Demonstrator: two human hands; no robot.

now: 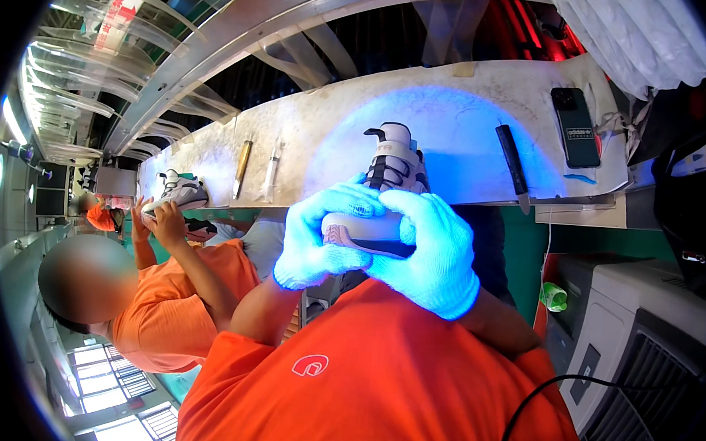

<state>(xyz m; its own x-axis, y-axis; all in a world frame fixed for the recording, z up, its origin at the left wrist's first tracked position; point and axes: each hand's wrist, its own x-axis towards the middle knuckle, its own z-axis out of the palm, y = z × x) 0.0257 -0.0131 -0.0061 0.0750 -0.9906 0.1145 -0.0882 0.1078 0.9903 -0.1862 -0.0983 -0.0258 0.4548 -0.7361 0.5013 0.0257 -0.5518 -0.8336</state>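
Under a blue light I hold a light-coloured sneaker [392, 163] with dark laces, its toe turned toward me and its heel over the bench. My left hand [326, 233], in a white knit glove glowing blue, is closed round the left side of the toe. On the other side my right hand [431, 248], gloved the same way, wraps the toe, its thumb and fingers pressed to the upper and sole edge. The two hands nearly meet at the front of the sole. The shoe's underside is hidden.
On the worn bench [310, 130] lie a dark-handled knife [514, 167], a phone [576, 127], a syringe-like tube [273, 168] and a yellowish cutter [242, 169]. At my left a co-worker in orange [181, 299] handles another sneaker [180, 191]. A grey machine [635, 331] stands at right.
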